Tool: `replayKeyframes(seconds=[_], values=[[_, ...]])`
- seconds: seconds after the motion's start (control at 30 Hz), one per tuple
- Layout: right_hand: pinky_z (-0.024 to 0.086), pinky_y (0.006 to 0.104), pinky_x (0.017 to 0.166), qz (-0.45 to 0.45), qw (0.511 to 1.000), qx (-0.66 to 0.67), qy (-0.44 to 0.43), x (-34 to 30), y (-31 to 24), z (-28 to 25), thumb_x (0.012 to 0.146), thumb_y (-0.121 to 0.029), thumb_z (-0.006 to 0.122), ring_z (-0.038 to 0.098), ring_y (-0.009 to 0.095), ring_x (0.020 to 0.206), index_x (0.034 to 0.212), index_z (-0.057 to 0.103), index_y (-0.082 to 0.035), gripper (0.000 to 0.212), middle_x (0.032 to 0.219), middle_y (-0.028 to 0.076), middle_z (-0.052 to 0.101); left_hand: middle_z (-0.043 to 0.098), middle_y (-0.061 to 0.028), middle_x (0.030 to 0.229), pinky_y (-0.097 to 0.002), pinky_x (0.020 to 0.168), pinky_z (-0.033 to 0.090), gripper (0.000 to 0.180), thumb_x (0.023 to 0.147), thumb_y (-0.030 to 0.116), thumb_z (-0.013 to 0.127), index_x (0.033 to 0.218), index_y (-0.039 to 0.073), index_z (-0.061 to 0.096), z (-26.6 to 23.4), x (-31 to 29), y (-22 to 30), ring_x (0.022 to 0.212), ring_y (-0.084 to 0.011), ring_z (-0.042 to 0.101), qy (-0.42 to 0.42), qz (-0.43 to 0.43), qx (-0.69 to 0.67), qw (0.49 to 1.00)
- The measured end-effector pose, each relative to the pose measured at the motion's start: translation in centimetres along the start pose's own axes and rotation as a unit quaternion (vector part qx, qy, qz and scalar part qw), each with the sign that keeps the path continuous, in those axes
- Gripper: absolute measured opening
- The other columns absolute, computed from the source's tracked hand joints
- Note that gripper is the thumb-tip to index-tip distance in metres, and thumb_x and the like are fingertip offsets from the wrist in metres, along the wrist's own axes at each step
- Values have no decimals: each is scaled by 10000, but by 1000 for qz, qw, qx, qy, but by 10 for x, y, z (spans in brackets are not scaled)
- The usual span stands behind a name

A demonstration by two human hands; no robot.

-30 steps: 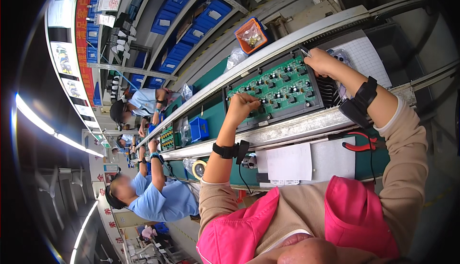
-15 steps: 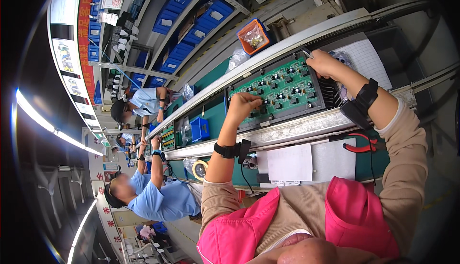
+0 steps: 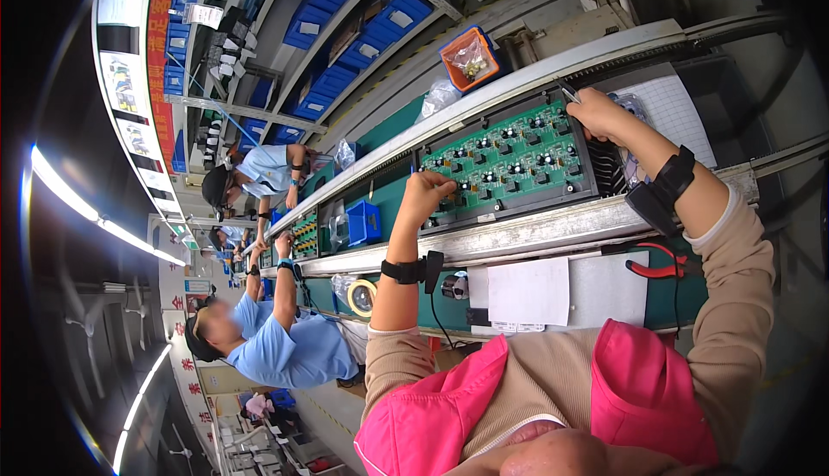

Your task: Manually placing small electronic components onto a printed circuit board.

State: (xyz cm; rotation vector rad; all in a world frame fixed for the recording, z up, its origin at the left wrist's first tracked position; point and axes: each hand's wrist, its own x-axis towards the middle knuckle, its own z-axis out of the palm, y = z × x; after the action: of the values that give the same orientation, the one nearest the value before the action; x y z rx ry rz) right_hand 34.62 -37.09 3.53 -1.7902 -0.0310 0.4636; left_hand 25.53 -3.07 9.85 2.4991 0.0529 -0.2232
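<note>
A green circuit board (image 3: pixel 505 158) dotted with black and silver components lies in a black carrier frame (image 3: pixel 528 208) on the line before me. Over its left end is my left hand (image 3: pixel 425 196), thumb and fingers pinched together low over the components. Whatever is between those fingertips is hidden. My right hand (image 3: pixel 602 115) is curled at the frame's far right corner. From its fingers sticks a slim, silver-and-black pen-like tool (image 3: pixel 570 93), pointing up and left. Just right of that hand are a clear plastic bag and gridded paper (image 3: pixel 672 109).
Metal rails (image 3: pixel 540 233) border the line. Beyond it stands an orange bin (image 3: pixel 485 77) with bagged parts; a blue bin (image 3: pixel 363 224) is to the left. Nearer me are white sheets (image 3: pixel 528 293), red-handled pliers (image 3: pixel 654 270) and a tape roll (image 3: pixel 362 298). Co-workers in blue (image 3: pixel 289 351) work at left.
My left hand has shifted left across the board toward its end, still pinched. The right hand stays at the frame's corner with the tool. The whole view has shifted slightly.
</note>
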Motion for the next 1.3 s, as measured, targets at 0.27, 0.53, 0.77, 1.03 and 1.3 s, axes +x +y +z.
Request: replayKeyframes(seconds=[0.27, 0.53, 0.77, 1.03, 1.3], values=[[266, 353, 310, 7, 1000, -5, 5, -3, -3, -1, 828, -164, 477, 416, 206, 341, 697, 503, 62, 262, 511, 159, 487, 620, -29, 606, -253, 515, 382, 148, 787, 117, 668, 737, -21, 689, 5, 5, -3, 544, -72, 491, -19, -16, -26, 999], [278, 359, 314, 7, 999, -21, 25, -5, -4, -2, 829, -169, 479, 424, 213, 345, 699, 507, 67, 272, 516, 155, 491, 599, -14, 572, -244, 448, 339, 163, 795, 127, 661, 712, -11, 684, 8, 8, -4, 498, -56, 449, -21, -8, -28, 999], [281, 357, 317, 4, 999, -25, 28, -4, -3, -1, 831, -173, 480, 423, 213, 348, 705, 518, 71, 277, 515, 154, 491, 603, -16, 589, -240, 445, 347, 152, 791, 130, 666, 748, -13, 691, 1, 7, -3, 508, -53, 460, -43, -6, -32, 999], [292, 354, 324, 11, 1000, -15, 6, -2, -4, -2, 836, -180, 478, 427, 216, 352, 699, 514, 68, 286, 510, 154, 489, 632, -37, 642, -239, 502, 404, 149, 773, 113, 682, 792, -34, 692, 0, 5, -1, 556, -73, 518, -47, 5, -39, 998], [291, 356, 322, 13, 1000, -16, 6, -5, -4, -2, 832, -180, 478, 428, 219, 347, 689, 510, 61, 283, 501, 151, 487, 660, -73, 731, -247, 620, 447, 147, 761, 88, 691, 825, -44, 686, -9, 20, 1, 667, -94, 568, 10, 1, -26, 1000]])
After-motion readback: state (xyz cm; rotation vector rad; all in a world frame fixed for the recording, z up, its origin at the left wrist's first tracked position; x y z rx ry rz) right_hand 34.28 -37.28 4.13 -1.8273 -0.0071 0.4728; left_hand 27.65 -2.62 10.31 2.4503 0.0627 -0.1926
